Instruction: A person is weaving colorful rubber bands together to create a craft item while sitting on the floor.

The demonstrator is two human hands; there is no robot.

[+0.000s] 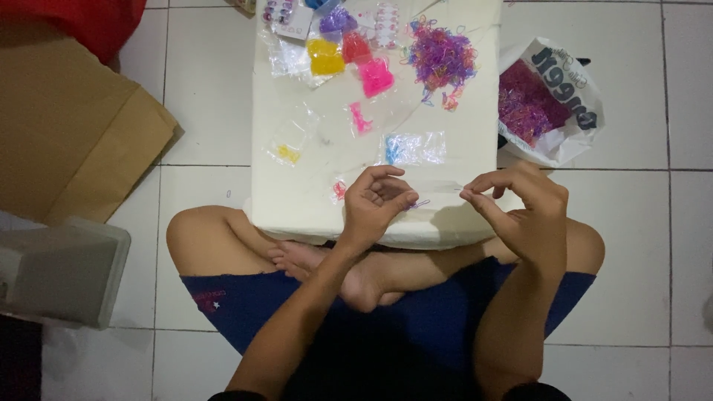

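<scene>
I sit cross-legged on a tiled floor behind a low white table [297, 200]. My left hand [375, 202] is curled over the table's near edge, pinching a small purple elastic band [420, 203]. My right hand [520, 204] pinches the right end of a small clear plastic bag [438, 186] that stretches between the two hands. On the table lie small clear bags of bands: blue [401, 148], pink [361, 119], yellow [288, 152], and fuller yellow [326, 56] and pink [376, 76] ones. A loose pile of purple and pink bands [443, 58] sits at the far right.
A white plastic bag [568, 141] full of purple and pink bands lies on the floor right of the table. Brown cardboard [67, 126] covers the floor at left, a red thing [89, 22] beyond it. A pale grey box [63, 271] stands at near left.
</scene>
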